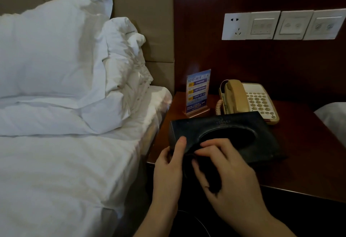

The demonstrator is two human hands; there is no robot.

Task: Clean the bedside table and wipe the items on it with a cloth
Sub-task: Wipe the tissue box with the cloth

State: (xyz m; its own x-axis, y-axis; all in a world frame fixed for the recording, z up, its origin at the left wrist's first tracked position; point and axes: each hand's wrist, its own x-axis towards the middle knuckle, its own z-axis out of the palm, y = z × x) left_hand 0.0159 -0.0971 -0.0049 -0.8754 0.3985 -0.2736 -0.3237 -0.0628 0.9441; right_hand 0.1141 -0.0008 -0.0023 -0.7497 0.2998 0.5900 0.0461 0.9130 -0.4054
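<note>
On the near edge of the bedside table [309,161], the left hand [168,163] grips the tissue box [262,130] while the right hand [224,169] pinches a dark cloth [198,163] against it; phone [250,100] and sign [198,91] seemingly remain to wipe.

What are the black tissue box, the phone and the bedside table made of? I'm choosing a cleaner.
Tissue box: looks like black leather or leatherette, matte, with an embossed mark; which one is unclear.
Phone: beige moulded plastic, smooth, with a coiled cord.
Bedside table: dark reddish wood or veneer, with a semi-gloss sheen.
</note>
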